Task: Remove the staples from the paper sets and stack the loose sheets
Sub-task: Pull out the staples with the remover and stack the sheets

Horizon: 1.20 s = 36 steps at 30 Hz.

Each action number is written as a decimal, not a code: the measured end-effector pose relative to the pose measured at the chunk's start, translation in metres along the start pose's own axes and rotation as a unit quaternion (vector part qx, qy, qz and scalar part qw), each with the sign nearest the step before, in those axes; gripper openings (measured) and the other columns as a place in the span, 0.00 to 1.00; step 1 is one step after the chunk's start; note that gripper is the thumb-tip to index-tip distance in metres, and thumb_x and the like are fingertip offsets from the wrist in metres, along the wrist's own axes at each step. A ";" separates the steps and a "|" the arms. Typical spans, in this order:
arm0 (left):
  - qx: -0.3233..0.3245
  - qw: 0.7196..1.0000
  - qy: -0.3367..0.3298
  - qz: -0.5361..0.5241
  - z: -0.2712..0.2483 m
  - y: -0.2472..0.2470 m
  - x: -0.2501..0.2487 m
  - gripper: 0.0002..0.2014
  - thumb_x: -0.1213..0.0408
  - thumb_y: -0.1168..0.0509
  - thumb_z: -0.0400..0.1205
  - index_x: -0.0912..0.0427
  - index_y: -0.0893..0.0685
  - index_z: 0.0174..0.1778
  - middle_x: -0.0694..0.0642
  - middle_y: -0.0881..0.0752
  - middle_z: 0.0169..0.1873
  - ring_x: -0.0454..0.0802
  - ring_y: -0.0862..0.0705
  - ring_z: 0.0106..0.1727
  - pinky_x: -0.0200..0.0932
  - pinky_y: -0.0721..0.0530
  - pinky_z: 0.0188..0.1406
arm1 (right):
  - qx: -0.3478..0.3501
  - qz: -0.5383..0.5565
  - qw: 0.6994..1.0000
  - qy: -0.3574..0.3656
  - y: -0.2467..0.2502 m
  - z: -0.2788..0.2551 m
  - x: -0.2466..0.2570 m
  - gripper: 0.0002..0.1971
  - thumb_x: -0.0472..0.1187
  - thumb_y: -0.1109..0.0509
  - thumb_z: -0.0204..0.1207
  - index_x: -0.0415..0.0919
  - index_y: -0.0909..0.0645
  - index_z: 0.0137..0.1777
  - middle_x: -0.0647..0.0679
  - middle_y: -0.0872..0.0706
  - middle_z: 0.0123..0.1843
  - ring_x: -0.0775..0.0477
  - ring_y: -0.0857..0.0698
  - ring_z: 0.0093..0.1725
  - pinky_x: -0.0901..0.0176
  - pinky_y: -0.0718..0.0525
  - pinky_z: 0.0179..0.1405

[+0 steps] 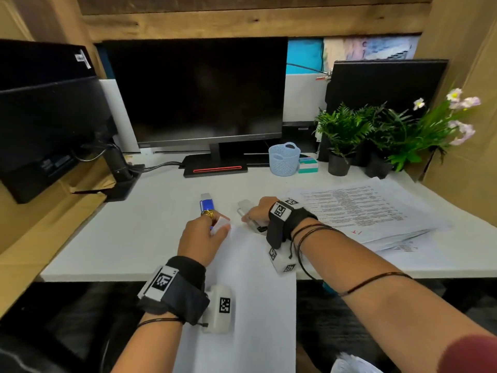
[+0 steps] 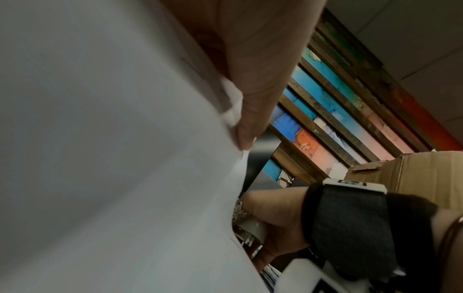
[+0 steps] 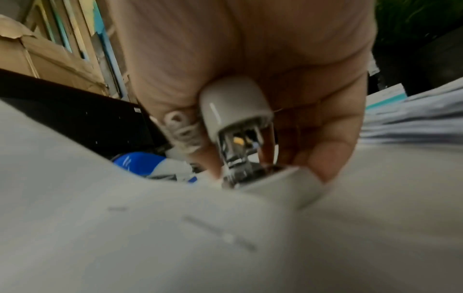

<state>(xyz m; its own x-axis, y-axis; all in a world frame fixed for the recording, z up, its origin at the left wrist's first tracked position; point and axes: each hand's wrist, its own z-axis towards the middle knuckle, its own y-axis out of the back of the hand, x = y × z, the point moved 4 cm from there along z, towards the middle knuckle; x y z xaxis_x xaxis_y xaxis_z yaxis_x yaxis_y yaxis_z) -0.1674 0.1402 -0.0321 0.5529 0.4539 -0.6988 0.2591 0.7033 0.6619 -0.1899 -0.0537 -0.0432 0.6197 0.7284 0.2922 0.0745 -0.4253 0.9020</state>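
My L hand point(image 1: 200, 238) pinches the top corner of the blank paper set point(image 1: 242, 305), which hangs over the desk point(image 1: 121, 238) front edge. Blue stapler point(image 1: 206, 204) just beyond. R hand point(image 1: 259, 211) grips the white staple remover point(image 3: 235, 111), fingers curled round it. Printed stack point(image 1: 363, 211) far right; text too small to read, red mark illegible.

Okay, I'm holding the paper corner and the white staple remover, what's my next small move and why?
Probably bring the staple remover in your right hand to the corner your left hand pinches: a staple still shows in the paper set.
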 end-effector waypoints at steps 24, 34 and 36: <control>0.017 0.993 -0.114 0.017 -0.014 0.001 -0.032 0.03 0.59 0.36 0.81 0.49 0.21 0.41 0.52 0.18 0.31 0.47 0.24 0.29 0.41 0.26 0.30 | -0.053 0.657 0.744 0.106 0.011 -0.090 -0.023 0.09 0.33 0.38 0.82 0.40 0.22 0.59 0.42 0.14 0.57 0.43 0.15 0.56 0.44 0.20 0.63; 0.041 0.977 -0.192 0.078 -0.026 0.011 -0.050 0.02 0.60 0.34 0.80 0.53 0.19 0.45 0.53 0.21 0.27 0.53 0.22 0.32 0.38 0.27 0.31 | -0.293 0.722 0.617 0.113 0.007 -0.120 -0.035 0.16 0.37 0.36 0.81 0.44 0.28 0.67 0.53 0.17 0.54 0.56 0.17 0.55 0.61 0.19 0.55; 0.043 0.977 -0.201 0.063 -0.026 0.009 -0.055 0.02 0.60 0.34 0.79 0.54 0.19 0.44 0.51 0.21 0.27 0.53 0.21 0.32 0.43 0.24 0.33 | -0.313 0.714 0.617 0.102 0.007 -0.121 -0.032 0.19 0.42 0.35 0.81 0.42 0.28 0.71 0.51 0.16 0.56 0.52 0.17 0.58 0.57 0.19 0.59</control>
<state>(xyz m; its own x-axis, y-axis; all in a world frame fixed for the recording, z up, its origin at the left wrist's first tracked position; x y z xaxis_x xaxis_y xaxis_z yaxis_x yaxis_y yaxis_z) -0.2163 0.1360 0.0052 0.8468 0.2701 -0.4583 0.2243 0.5998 0.7680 -0.3042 -0.0149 -0.0078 -0.4129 -0.0702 0.9081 -0.7902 -0.4681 -0.3955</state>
